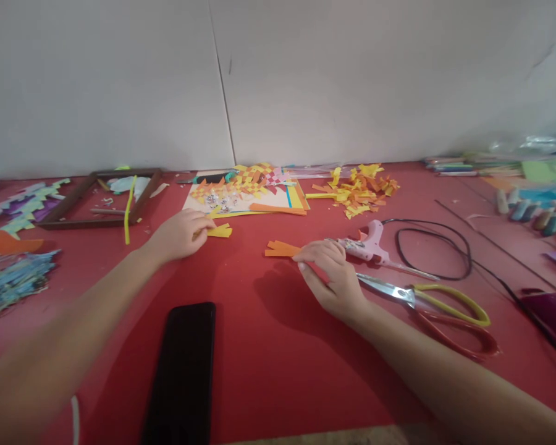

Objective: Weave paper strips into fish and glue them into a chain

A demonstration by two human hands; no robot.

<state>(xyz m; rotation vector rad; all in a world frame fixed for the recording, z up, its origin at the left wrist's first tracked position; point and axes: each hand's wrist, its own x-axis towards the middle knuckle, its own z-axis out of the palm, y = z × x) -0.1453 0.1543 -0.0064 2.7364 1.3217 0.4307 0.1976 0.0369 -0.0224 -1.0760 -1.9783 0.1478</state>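
Observation:
My left hand [181,235] is closed, its fingers curled over a small bunch of yellow paper strips [221,231] at the red table. The strips' right ends stick out beyond the fingertips. Farther right, my right hand [332,270] pinches the near end of a bunch of orange paper strips [278,249], which fan out to the left. Behind the hands lie paper sheets [278,199] with an orange-and-yellow woven paper piece [254,180] and a loose orange strip [278,209] on them. A pink glue gun [368,246] lies just beyond my right hand.
Scissors [410,296] lie right of my right hand, near the glue gun's black cord [467,259]. A black phone [183,364] lies in front. Behind are a brown frame [69,199] and a pile of cut paper [359,193]. Blue fringe [16,281] lies left.

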